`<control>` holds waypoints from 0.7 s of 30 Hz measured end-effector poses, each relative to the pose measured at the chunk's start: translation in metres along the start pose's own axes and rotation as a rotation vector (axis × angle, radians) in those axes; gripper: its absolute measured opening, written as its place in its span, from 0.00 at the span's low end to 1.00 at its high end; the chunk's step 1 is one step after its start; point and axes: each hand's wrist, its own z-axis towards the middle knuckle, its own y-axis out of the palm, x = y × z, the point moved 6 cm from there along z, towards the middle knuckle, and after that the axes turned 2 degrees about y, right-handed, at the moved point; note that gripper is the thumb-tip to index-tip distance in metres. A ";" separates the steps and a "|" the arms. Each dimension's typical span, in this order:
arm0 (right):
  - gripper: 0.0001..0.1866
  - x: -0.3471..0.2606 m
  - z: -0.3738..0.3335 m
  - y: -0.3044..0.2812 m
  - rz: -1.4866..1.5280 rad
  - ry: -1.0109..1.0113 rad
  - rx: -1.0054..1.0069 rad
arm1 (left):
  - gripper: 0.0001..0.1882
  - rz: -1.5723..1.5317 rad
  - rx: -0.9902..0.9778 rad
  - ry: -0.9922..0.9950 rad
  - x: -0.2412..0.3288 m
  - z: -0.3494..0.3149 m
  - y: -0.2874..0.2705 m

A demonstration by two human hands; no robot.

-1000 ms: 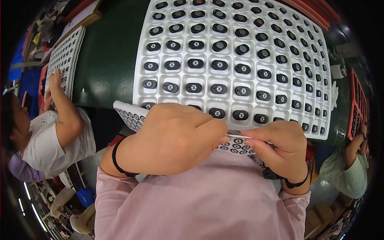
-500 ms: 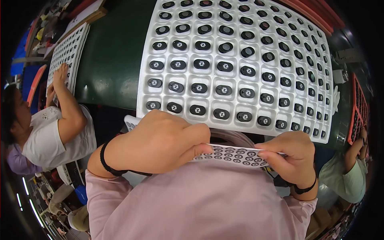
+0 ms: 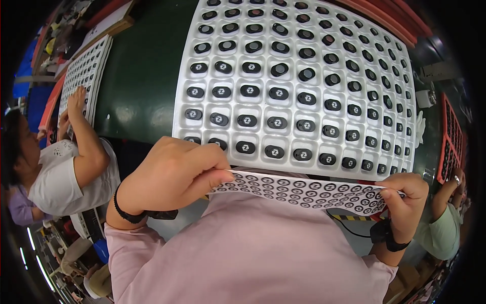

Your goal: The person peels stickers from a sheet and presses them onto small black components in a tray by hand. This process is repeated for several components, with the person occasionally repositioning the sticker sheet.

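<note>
Left hand (image 3: 174,175) and right hand (image 3: 406,205) pinch opposite ends of printed sheet (image 3: 298,191) mid-frame, just below white tray (image 3: 289,136).

A green table (image 3: 144,66) stretches away on the left. Beside it, a co-worker in a white top (image 3: 71,169) leans over a compartmented white tray (image 3: 87,60) with dark pieces, next to someone in purple (image 3: 24,209). A wood-edged board (image 3: 112,28) stands near the upper left corner. On the right are a crumpled white item (image 3: 420,129), a small metallic cylinder (image 3: 426,98) and a red tray (image 3: 448,139), with a person in pale green (image 3: 440,228) below. Lower down are yellow-and-black floor tape (image 3: 349,218), a blue object (image 3: 100,248) and bright light tubes (image 3: 42,265).
</note>
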 end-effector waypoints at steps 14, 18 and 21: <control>0.09 0.044 -0.014 -0.057 0.065 0.131 0.355 | 0.14 -0.049 0.154 0.021 -0.008 0.032 0.010; 0.10 0.056 -0.011 -0.061 0.134 0.070 0.343 | 0.15 -0.131 0.264 -0.013 -0.013 0.043 0.014; 0.13 0.064 -0.008 -0.066 0.159 -0.004 0.346 | 0.15 -0.151 0.257 -0.053 -0.016 0.046 0.008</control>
